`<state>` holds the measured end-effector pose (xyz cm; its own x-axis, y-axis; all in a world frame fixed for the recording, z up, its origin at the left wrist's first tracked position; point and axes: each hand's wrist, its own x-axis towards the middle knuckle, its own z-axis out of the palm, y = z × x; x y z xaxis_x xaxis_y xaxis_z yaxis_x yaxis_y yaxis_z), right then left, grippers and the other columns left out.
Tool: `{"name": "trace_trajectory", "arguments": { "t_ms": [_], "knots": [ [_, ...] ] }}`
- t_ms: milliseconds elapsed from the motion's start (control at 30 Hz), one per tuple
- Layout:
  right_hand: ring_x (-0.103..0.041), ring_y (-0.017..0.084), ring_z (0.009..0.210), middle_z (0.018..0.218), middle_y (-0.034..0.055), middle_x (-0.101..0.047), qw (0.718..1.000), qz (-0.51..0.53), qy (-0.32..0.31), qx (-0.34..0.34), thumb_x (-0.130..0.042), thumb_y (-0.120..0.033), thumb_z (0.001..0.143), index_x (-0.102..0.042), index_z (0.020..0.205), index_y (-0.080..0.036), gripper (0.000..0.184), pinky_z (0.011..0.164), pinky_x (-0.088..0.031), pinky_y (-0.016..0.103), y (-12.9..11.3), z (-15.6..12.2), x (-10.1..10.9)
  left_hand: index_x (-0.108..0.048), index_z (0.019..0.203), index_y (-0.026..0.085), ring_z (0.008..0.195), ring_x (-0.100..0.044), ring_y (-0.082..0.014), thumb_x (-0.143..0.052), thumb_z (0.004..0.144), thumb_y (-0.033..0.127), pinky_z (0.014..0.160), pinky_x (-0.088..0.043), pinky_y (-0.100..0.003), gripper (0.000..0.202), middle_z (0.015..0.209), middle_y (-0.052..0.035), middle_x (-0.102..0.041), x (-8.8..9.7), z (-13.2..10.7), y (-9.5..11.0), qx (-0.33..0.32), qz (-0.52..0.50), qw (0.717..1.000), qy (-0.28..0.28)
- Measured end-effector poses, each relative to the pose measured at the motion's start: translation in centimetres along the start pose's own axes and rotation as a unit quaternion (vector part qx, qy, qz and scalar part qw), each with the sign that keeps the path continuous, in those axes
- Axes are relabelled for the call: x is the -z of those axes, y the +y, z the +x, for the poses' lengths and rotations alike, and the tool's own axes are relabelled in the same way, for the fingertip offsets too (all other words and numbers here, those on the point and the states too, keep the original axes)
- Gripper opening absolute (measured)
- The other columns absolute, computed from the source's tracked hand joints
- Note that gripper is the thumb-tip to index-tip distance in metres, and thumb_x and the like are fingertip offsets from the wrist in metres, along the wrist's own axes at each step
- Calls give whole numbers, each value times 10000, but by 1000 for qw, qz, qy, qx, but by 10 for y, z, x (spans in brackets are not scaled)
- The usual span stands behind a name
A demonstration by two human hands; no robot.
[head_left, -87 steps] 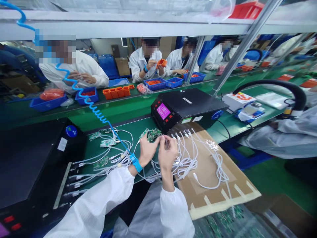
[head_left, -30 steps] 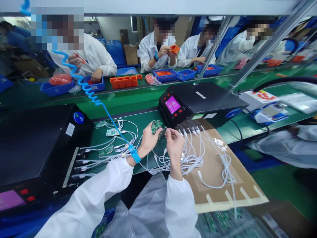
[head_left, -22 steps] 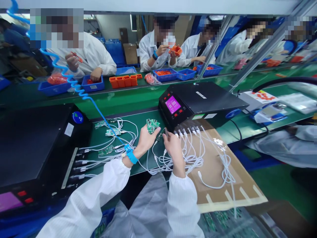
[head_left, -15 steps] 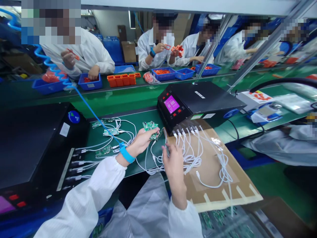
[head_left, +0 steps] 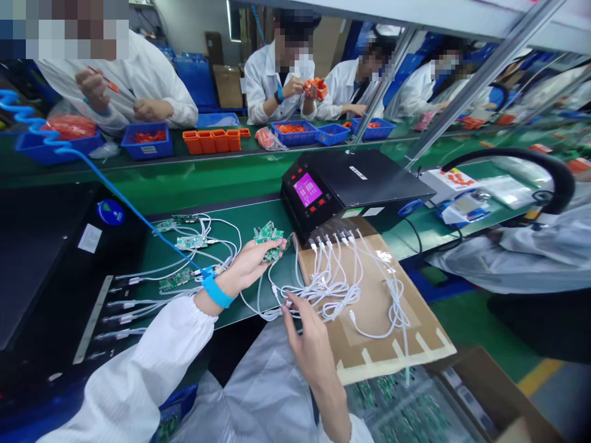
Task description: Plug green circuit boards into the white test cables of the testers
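My left hand (head_left: 244, 266), with a blue strap at its wrist, is closed on green circuit boards (head_left: 268, 235), apparently more than one, held over the green bench. Its fingertips beneath them are partly hidden. Lower and to the right, my right hand (head_left: 311, 339) pinches a white cable plug (head_left: 289, 303) between thumb and forefinger. Several white cables (head_left: 339, 295) lie looped beside that hand, running to the front of a black tester (head_left: 357, 181) with a lit purple screen (head_left: 308, 189). More circuit boards (head_left: 191, 242) with cables attached rest left of my left hand.
Another black box (head_left: 41, 246) stands at the left, cables plugged into its side. A blue coiled cord (head_left: 124, 197) stretches toward my left wrist. Brown cardboard (head_left: 369, 332) lies under the right-hand cables, boards in a tray (head_left: 406, 406) below. Co-workers handle orange parts beyond blue bins (head_left: 148, 147).
My right hand has come down and toward me, from beside the boards to a cable plug, which it now pinches. My left hand still holds the boards. The whole view has shifted slightly.
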<state>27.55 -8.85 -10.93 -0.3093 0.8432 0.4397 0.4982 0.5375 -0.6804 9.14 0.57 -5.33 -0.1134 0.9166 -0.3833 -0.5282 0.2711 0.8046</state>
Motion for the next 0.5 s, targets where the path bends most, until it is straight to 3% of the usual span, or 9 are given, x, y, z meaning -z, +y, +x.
{"name": "trace_trajectory", "arguments": {
  "t_ms": [167, 333, 500],
  "knots": [
    [-751, 222, 872, 957, 57, -775, 1000, 5, -13, -27, -557, -400, 1066, -693, 1192, -216, 262, 805, -599, 342, 2, -6, 3, -776, 736, 127, 872, -693, -161, -821, 718, 142, 696, -553, -232, 51, 954, -113, -775, -4, -5, 1, 31, -21, 999, 0],
    [-747, 209, 811, 847, 44, -768, 997, -15, -65, -25, -347, -312, 1131, -720, 934, -227, 430, 779, -562, 315, 10, 3, -3, -783, 744, 127, 920, -694, -170, -808, 748, 121, 718, -555, -237, 25, 984, -119, -776, -4, -7, 2, 42, -34, 999, 6],
    [-762, 230, 846, 1103, 82, -752, 984, -129, -126, 2, -442, -174, 1068, -692, 1082, -220, 255, 668, -534, 311, 17, 13, -11, -780, 768, 117, 908, -698, -160, -811, 763, 115, 737, -550, -248, 32, 1025, -126, -778, 0, -5, 0, 43, -28, 999, 15]
  ]
}}
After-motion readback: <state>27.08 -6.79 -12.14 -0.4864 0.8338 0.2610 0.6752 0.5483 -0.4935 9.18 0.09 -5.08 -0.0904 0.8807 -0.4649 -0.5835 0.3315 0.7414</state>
